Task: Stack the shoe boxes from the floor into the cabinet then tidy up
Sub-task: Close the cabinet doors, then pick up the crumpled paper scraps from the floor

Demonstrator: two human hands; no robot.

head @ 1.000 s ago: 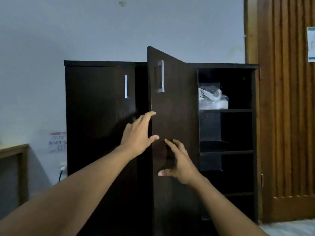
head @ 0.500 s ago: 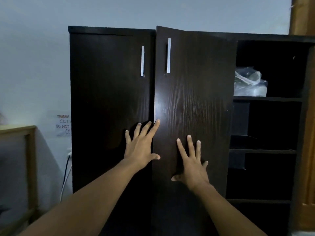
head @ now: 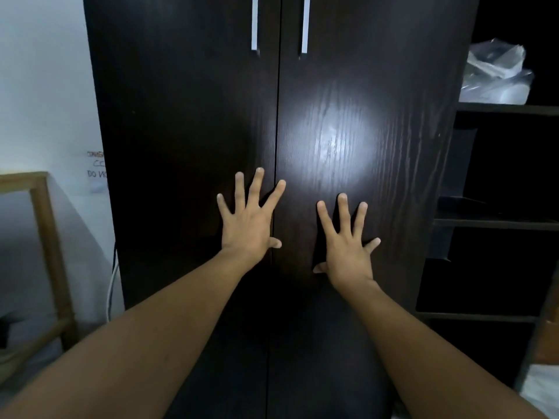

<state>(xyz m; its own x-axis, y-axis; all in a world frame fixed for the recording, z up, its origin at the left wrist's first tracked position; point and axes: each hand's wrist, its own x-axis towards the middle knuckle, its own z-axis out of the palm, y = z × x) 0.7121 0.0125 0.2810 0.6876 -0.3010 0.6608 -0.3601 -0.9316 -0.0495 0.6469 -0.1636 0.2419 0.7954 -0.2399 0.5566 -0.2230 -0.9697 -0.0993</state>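
The dark wood cabinet (head: 187,122) fills the view, both its doors flush together with two silver handles (head: 254,25) near the top. My left hand (head: 249,220) lies flat with spread fingers on the left door, its index finger and thumb reaching over the seam. My right hand (head: 348,246) presses flat with spread fingers on the right door (head: 363,131). No shoe boxes are in view; whatever is behind the doors is hidden.
Open dark shelves (head: 499,222) stand to the right, with a clear plastic bag (head: 496,77) on the top shelf. A wooden table frame (head: 45,237) is at the left by the white wall, which carries a paper note (head: 96,172). A cable (head: 112,282) hangs beside the cabinet.
The right door swung from ajar to flush against the left door. Both hands went flat onto the doors, and the view moved closer and lower.
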